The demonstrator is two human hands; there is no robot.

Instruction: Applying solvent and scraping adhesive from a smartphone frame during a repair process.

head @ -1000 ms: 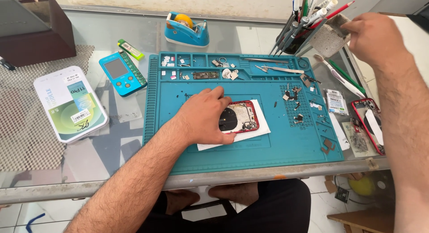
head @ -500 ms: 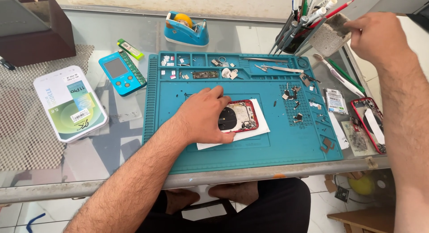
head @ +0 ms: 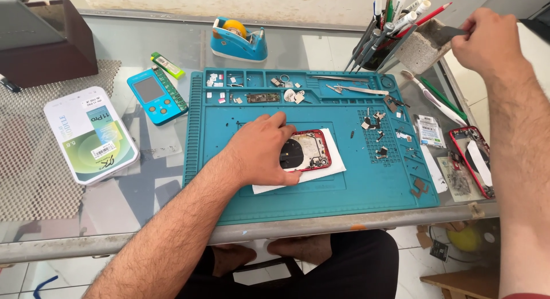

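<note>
My left hand point(head: 260, 152) lies flat on an opened red phone housing point(head: 310, 152), which rests on a white sheet in the middle of the teal repair mat point(head: 309, 199). My right hand point(head: 486, 42) is raised at the far right, beside a grey concrete block holder point(head: 421, 46), its fingers pinched on a dark thin tool point(head: 455, 31) at the holder's edge. What kind of tool it is I cannot make out. Pens and tools stand in a black cup point(head: 381, 47) next to the block.
Small screws, parts and tweezers point(head: 352, 89) lie in the mat's top trays. A second red phone frame point(head: 474, 160) sits off the mat's right edge. A teal handheld device point(head: 153, 94), a white boxed case point(head: 90, 140) and a tape dispenser point(head: 238, 38) are to the left and behind.
My right hand has shifted slightly at the concrete holder and now pinches a dark tool. My left hand stays on the red phone housing.
</note>
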